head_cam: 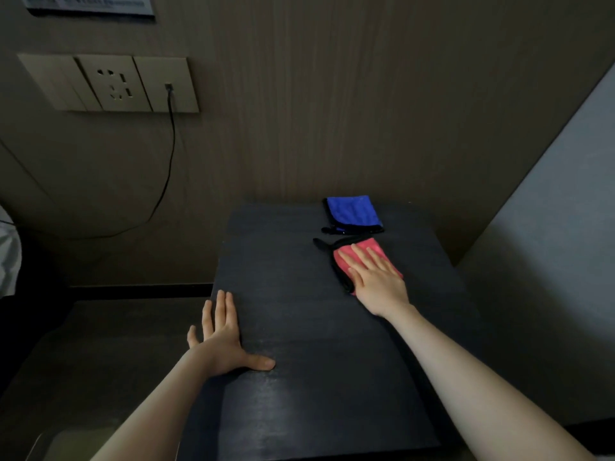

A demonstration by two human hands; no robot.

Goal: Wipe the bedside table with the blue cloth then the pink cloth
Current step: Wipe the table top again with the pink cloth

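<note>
Here we press our flat right hand [376, 277] on the folded pink cloth [366, 261]; our left hand [223, 337] rests open on the bench [316, 361] edge. Beyond the right hand lies the folded blue cloth [352, 212].

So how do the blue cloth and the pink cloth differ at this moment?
The blue cloth lies untouched at the far edge of the bedside table, by the wall; the pink cloth sits nearer the person. The right hand presses flat on the pink cloth with straight fingers, covering much of it, while the blue cloth shows fully. Both are folded, black-edged, with a small black loop, on the table's right side.
</note>
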